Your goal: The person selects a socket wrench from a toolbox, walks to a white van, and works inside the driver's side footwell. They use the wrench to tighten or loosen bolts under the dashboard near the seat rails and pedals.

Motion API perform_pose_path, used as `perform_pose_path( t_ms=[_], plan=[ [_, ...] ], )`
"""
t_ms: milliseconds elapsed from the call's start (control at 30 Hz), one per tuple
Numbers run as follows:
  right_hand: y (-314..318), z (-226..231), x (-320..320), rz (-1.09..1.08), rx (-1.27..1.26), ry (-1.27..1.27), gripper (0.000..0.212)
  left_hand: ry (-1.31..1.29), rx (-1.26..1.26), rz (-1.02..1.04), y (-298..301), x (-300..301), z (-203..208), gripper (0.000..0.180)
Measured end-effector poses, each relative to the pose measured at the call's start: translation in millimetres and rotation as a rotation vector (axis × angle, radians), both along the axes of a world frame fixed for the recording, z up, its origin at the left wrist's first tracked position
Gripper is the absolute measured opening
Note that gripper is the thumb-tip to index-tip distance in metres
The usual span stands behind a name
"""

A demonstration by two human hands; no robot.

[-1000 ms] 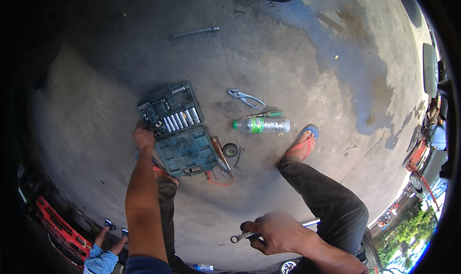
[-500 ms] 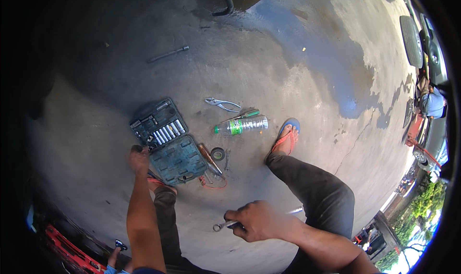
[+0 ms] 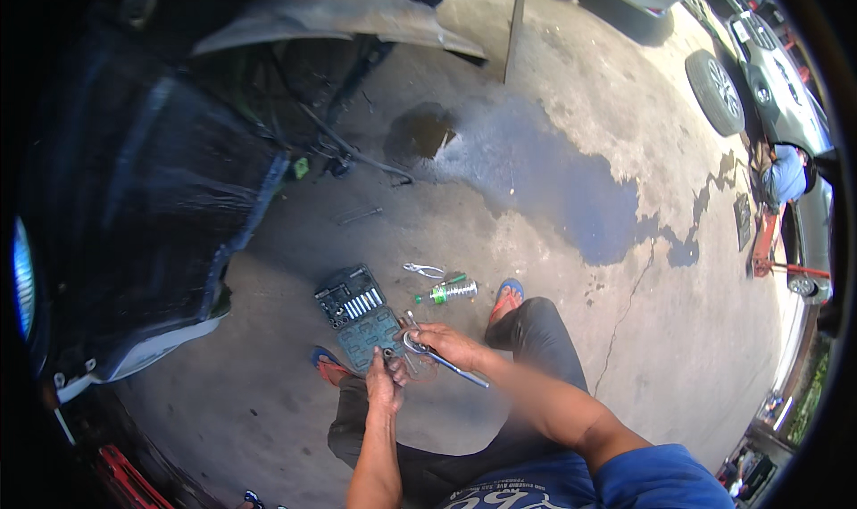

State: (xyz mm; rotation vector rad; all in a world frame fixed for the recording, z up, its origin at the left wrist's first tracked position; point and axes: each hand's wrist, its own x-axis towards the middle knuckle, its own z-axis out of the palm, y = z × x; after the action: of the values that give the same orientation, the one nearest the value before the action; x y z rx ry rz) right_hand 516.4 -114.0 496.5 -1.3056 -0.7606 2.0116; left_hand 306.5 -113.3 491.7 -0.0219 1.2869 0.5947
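In front of my body, both hands are close together over the lower part of the tool case. My right hand (image 3: 446, 341) grips a long shiny wrench (image 3: 462, 372); its rounded end points at my left hand and its shaft slants down to the right. My left hand (image 3: 384, 386) is closed on a small dark round piece that looks like a socket (image 3: 388, 355). Behind my hands the green socket case (image 3: 368, 332) lies unfolded on the ground, a row of silver sockets (image 3: 363, 304) in its far half.
Pliers (image 3: 422, 270) and a green-labelled bottle (image 3: 453, 290) lie beyond the case. A metal bar (image 3: 361, 215) rests farther off. A dark vehicle body (image 3: 152, 206) fills the left. A puddle (image 3: 553, 183) spreads ahead. Someone in light blue (image 3: 786, 174) is at far right.
My left hand has come away from the case's left side toward my right hand. The wrench has moved forward to meet it. My view has lifted, bringing in the vehicle on the left.
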Motion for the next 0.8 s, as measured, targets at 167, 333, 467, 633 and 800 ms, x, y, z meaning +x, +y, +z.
perform_pose_path(
  t_ms=[167,333,467,633,800],
  plan=[
    [24,123,-30,0.120,0.012,0.153,0.045,-0.165,0.390,0.056,-5,5,114,0.029],
    [46,195,-113,0.295,-0.131,0.260,0.049,-0.176,0.438,0.302,-20,-70,189,0.024],
    [61,235,-231,0.503,-0.229,0.297,0.059,0.100,0.565,0.399,-39,-156,232,0.024],
    [70,296,-411,0.666,-0.410,0.276,0.058,0.160,0.479,0.603,-59,-303,274,0.026],
    [79,348,-573,0.947,-0.192,0.233,0.053,0.730,0.562,0.432,-76,-453,321,0.033]
  ],
)
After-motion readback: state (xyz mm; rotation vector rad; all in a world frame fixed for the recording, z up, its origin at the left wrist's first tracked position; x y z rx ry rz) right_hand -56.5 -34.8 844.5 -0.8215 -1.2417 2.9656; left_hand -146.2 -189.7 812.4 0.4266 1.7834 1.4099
